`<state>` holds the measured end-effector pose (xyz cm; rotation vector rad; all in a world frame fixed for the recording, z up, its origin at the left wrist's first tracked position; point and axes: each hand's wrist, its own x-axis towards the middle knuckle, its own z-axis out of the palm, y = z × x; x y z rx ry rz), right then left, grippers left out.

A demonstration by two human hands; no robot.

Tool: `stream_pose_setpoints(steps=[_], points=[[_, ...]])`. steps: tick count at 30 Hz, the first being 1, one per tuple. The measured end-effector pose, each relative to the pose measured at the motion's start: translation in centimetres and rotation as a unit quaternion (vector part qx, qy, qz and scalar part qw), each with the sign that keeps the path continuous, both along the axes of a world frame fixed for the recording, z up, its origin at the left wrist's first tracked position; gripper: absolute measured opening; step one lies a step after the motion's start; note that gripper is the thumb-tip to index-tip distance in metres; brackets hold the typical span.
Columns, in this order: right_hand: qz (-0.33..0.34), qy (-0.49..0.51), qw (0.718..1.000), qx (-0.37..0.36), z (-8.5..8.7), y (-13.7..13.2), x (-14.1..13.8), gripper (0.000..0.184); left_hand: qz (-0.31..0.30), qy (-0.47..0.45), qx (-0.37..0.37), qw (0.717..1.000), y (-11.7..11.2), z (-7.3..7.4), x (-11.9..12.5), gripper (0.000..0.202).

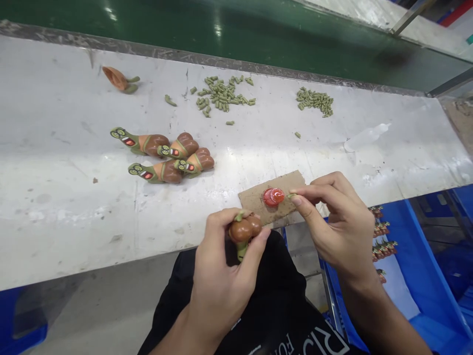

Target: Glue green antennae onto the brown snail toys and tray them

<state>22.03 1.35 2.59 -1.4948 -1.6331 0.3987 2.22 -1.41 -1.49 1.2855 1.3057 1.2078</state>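
Observation:
My left hand [225, 261] is closed round a brown and green toy figure [244, 228], its rounded brown part facing up. Between thumb and forefinger, my right hand [332, 217] pinches a small green piece [291, 195]. That piece is beside a glossy red cap-like thing [272, 197], which sits on a brown cardboard piece [254, 197] near the table's front edge. To the left lie several similar toy figures [157, 144] with green heads and open red mouths.
Two piles of small green pieces [223, 94] [315, 101] lie farther back. A translucent bottle [365, 138] rests at the right, an orange part with green stalks [116, 79] at the back left. Below right, a blue crate [424, 276] holds rows of figures. A green conveyor belt [166, 29] runs behind.

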Motion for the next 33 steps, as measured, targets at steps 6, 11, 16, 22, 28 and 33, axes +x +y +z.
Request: stream_pose_setpoints(steps=[6,11,16,22,28,33], points=[[-0.003,0.247,0.963,-0.112,0.6,-1.1,-1.8,0.009,-0.083,-0.141,-0.105,0.981,0.7,2.0,-0.9,0.017],[0.008,0.281,0.950,-0.139,0.5,-1.5,-2.5,0.010,-0.126,-0.204,-0.124,0.963,1.4,2.3,-0.7,0.011],[0.011,0.287,0.947,-0.145,0.1,-1.3,-2.3,0.013,-0.137,-0.241,-0.145,0.950,1.7,2.3,-0.5,0.009],[0.023,0.290,0.946,-0.142,0.1,-1.3,-2.2,0.019,-0.115,-0.262,-0.165,0.944,1.8,1.5,-0.6,0.016],[0.037,0.276,0.952,-0.130,-0.2,-1.5,-2.2,0.018,-0.128,-0.274,-0.155,0.941,1.7,1.2,-0.7,0.014],[0.047,0.273,0.954,-0.113,-0.2,-1.8,-2.3,0.019,-0.149,-0.273,-0.141,0.940,1.8,1.1,-1.0,0.016]])
